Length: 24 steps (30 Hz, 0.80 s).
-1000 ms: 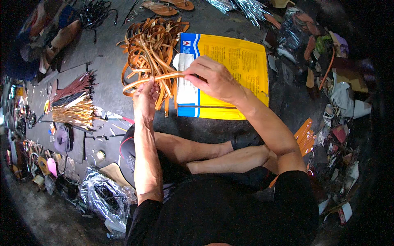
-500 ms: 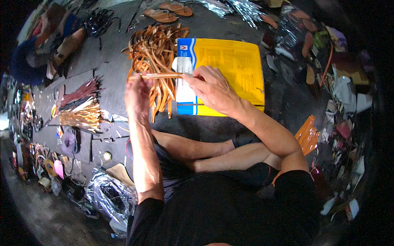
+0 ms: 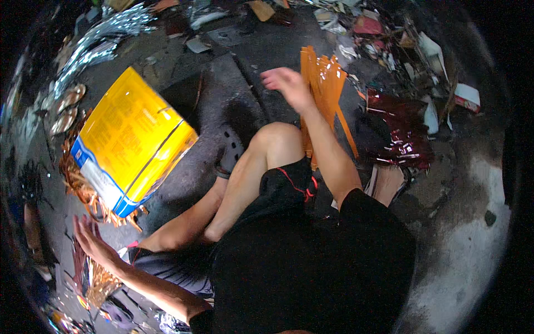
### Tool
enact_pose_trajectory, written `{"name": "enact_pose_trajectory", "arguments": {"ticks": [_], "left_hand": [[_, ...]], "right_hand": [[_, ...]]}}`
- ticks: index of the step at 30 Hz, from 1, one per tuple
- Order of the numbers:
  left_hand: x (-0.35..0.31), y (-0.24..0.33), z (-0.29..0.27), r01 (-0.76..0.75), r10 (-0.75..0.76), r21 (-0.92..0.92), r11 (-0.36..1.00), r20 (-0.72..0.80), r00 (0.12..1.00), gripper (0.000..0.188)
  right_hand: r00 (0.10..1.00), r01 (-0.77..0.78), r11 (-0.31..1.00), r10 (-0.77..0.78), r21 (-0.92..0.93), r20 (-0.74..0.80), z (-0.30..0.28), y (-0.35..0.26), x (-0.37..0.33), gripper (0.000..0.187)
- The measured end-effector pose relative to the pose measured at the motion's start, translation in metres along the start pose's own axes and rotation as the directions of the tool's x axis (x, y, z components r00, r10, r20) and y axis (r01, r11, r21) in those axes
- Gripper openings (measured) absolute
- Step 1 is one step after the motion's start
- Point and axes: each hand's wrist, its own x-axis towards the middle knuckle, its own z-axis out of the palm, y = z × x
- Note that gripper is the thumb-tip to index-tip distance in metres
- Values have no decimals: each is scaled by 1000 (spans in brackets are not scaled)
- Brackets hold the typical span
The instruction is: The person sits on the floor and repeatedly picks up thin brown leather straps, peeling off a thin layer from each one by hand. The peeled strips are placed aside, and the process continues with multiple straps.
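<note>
My right hand [image 3: 289, 89] is raised beside a bundle of glossy orange strips [image 3: 322, 83] on the floor. Its fingers are stretched out, slightly blurred, and no object shows in them. At the lower left, my left hand [image 3: 95, 245] has its fingers spread and appears to hold nothing. Close to it lies a pile of curled tan-brown strips [image 3: 92, 192], partly hidden behind a yellow rectangular container [image 3: 130, 139] with a blue and white band. Under the left hand are more dark red and copper strips [image 3: 100, 281].
Dark red glossy sheets or strips [image 3: 397, 131] lie to the right of the orange bundle. Silver strips [image 3: 103, 39] and a pair of sandals [image 3: 67, 111] are at the far left. Scraps [image 3: 370, 25] litter the far right. My bent knee [image 3: 278, 136] rises between both hands.
My view has swung to the right. My hands, together on a tan strip above the container before, are now wide apart, with the strip out of them. The right has moved over to the orange bundle.
</note>
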Motion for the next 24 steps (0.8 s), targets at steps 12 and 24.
{"name": "enact_pose_trajectory", "arguments": {"ticks": [12,24], "left_hand": [[-43,26,43,-12,12,-5,1000,12,1000,37],[-86,136,191,-383,362,-68,921,508,781,37]], "right_hand": [[784,-620,268,249,-737,-569,-95,172,-23,41],[973,104,890,3,-444,233,2,-96,29,30]]}}
